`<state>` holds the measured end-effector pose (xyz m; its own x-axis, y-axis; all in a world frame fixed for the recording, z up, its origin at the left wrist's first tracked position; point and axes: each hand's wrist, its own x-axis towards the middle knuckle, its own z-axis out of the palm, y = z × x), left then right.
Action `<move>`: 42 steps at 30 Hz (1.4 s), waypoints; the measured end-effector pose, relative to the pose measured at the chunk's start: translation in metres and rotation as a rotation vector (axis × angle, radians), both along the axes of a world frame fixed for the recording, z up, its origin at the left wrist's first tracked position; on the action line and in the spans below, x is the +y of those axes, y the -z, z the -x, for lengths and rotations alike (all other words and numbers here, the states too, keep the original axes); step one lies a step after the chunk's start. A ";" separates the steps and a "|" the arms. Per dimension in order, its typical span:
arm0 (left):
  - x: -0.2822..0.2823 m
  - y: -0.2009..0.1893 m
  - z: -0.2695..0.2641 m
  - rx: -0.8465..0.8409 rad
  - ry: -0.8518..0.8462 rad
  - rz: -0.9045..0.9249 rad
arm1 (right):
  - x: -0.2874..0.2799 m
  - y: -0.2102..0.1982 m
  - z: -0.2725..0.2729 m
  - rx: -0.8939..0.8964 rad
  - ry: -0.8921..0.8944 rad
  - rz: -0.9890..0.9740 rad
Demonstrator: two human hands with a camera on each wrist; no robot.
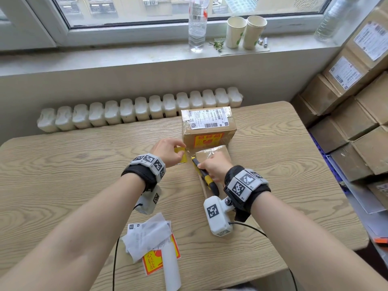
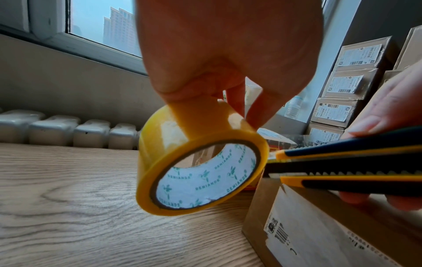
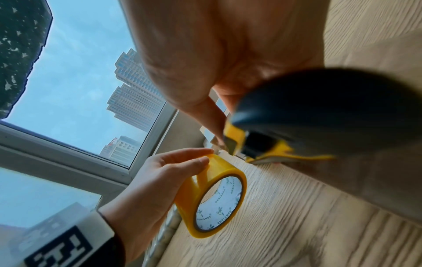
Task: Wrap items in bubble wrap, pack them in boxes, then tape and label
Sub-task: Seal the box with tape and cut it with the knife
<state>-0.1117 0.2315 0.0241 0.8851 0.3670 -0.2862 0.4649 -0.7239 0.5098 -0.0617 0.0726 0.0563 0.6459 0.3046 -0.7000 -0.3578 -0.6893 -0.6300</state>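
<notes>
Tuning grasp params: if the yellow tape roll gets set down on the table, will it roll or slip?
The tape roll is round with a hollow core, so on its rim it would likely roll on the table. Its glossy surface looks slippery. The left hand holds it aloft, so it is probably light.

Three views of one wooden table [image 1: 63,175] beside a window.
Head view: from above, facing forward and down toward the window wall. Left wrist view: low above the tabletop, close behind the left hand [image 2: 228,54], facing the stacked boxes [image 2: 342,86]. Right wrist view: tilted, close behind the right hand [image 3: 228,54], facing the window. All three share the tape roll [image 1: 182,154] and utility knife [image 1: 204,175].
</notes>
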 end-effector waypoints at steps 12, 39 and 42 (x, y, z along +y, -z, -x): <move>0.000 -0.001 0.005 0.008 -0.043 0.061 | -0.021 -0.004 -0.002 0.010 0.061 -0.130; 0.002 0.019 0.019 0.041 0.000 0.030 | -0.026 -0.006 -0.002 -0.017 0.101 -0.280; -0.009 0.030 0.024 0.037 -0.004 0.023 | -0.039 -0.006 -0.009 -0.227 0.088 -0.289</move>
<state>-0.1360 0.2226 -0.0059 0.8723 0.3634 -0.3273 0.4867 -0.7103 0.5085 -0.0522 0.0331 0.0624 0.8076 0.4049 -0.4288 -0.2365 -0.4438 -0.8644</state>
